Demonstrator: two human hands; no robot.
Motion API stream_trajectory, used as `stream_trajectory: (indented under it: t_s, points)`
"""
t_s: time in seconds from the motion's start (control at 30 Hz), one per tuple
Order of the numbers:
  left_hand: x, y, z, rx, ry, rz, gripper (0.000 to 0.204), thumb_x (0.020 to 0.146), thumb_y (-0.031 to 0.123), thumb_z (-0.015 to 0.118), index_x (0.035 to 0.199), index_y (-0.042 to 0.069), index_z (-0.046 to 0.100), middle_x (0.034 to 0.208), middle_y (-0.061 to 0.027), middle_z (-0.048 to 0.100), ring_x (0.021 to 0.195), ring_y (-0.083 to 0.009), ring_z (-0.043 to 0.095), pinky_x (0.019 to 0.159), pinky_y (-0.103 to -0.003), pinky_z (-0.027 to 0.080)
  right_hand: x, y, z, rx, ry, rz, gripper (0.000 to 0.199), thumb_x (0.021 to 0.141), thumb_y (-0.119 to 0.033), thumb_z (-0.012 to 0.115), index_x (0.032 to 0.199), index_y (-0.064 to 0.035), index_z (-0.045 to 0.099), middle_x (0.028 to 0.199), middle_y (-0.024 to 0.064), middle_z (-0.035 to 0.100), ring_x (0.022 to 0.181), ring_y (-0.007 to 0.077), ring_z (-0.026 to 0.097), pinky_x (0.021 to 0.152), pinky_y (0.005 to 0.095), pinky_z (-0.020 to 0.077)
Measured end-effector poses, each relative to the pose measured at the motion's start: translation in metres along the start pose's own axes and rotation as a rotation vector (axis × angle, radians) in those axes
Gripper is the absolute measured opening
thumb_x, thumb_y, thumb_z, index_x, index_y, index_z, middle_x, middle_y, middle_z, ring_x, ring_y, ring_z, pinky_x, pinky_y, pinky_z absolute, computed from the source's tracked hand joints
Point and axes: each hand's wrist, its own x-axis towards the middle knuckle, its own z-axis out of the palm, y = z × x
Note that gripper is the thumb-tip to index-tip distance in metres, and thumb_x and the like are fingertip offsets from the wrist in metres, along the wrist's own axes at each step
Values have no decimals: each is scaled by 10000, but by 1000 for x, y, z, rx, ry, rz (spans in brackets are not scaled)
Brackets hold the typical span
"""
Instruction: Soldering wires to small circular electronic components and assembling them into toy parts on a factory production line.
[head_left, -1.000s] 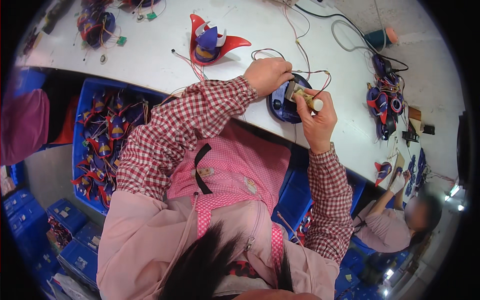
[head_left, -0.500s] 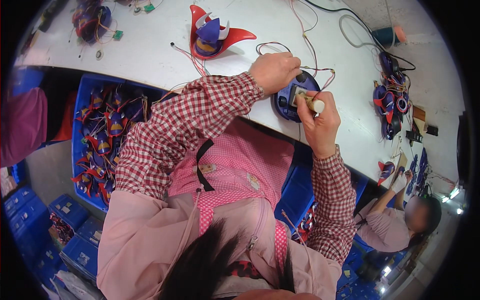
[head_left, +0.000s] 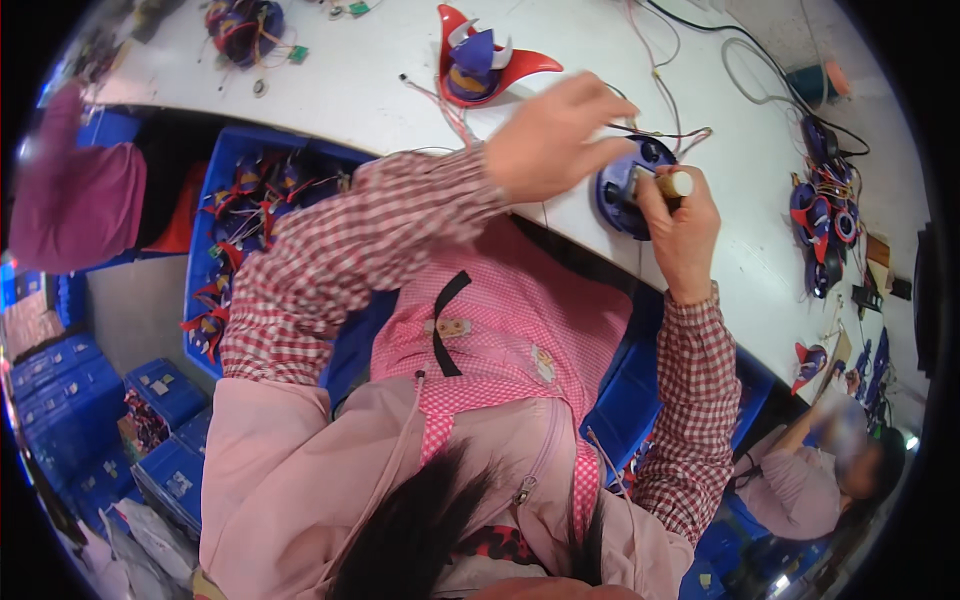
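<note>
On the white bench (head_left: pixel 350 90) lies a dark blue round plastic base (head_left: pixel 622 213) with dark round parts and a recess. My right hand (head_left: pixel 688 235) is closed over it, pinching a short yellowish cylindrical thing with a cream round end (head_left: pixel 683 184); its exact kind is hidden by the fingers. My left hand (head_left: pixel 555 135) hovers just left of the base, fingers stretched and apart, slightly blurred. Thin red and black wires (head_left: pixel 680 134) run behind the base near the left fingertips. A red, winged toy figure (head_left: pixel 478 70) with a blue and white top stands beyond my left hand.
Wired blue toy parts (head_left: pixel 245 30) lie at the far left, and more pile up on the right (head_left: pixel 825 215). A blue crate (head_left: pixel 205 290) full of toy parts stands below the bench edge. A co-worker (head_left: pixel 800 485) sits at right; another person's sleeve (head_left: pixel 85 205) shows left.
My left hand has come off the base and spread its fingers. My right hand still pinches the cylindrical thing at the base. The whole view has shifted, so the bench things appear farther right.
</note>
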Motion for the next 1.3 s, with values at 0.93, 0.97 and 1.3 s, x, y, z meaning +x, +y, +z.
stream_trajectory:
  t_s: [0.93, 0.97, 1.3]
  points:
    - [-97, -63, -111, 425, 290, -258, 206, 831, 96, 621, 1012, 6, 584, 837, -47, 523, 772, -112, 512, 680, -235, 431, 14, -63, 129, -215, -339, -98, 259, 824, -234, 612, 725, 5, 595, 720, 172, 608, 735, 357, 551, 665, 445, 430]
    - [-100, -60, -118, 342, 349, -340, 220, 830, 99, 624, 1023, 3, 580, 843, -46, 526, 783, -111, 513, 683, -233, 433, 15, -62, 128, -190, -337, -90, 263, 825, -230, 611, 724, 12, 593, 715, 183, 607, 728, 366, 551, 657, 452, 429]
    - [-199, -21, -109, 19, 239, -648, 295, 862, 117, 611, 1108, -17, 518, 883, -49, 565, 743, -99, 538, 685, -210, 452, 20, -56, 123, -74, -374, -59, 278, 825, -231, 615, 741, 33, 593, 718, 212, 604, 701, 389, 554, 641, 462, 431]
